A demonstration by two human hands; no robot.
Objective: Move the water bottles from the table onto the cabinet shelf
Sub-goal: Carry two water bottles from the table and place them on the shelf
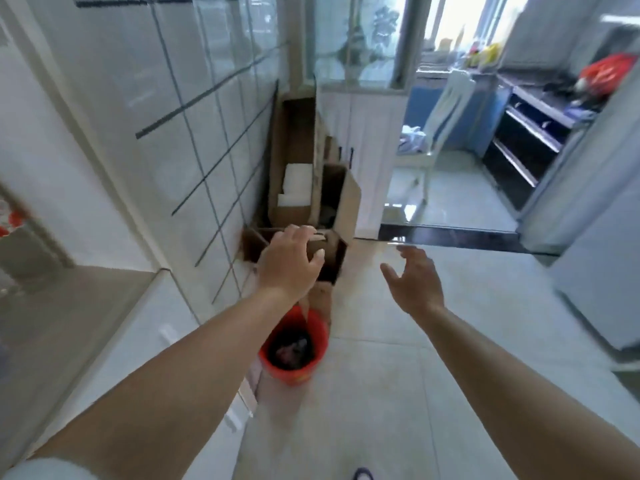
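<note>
No water bottle, table or cabinet shelf shows clearly in this blurred head view. My left hand (289, 263) is stretched forward over the cardboard boxes (311, 188) by the tiled wall, fingers curved and apart, holding nothing. My right hand (414, 278) is held out over the floor to the right of it, palm turned inward, fingers spread, empty.
A red bucket (294, 348) with dark contents stands on the floor below my left forearm. A white tiled wall (156, 116) runs along the left. A doorway with a dark threshold (450, 235) opens ahead onto a kitchen with a white chair (436, 129). A grey appliance (595, 237) stands right.
</note>
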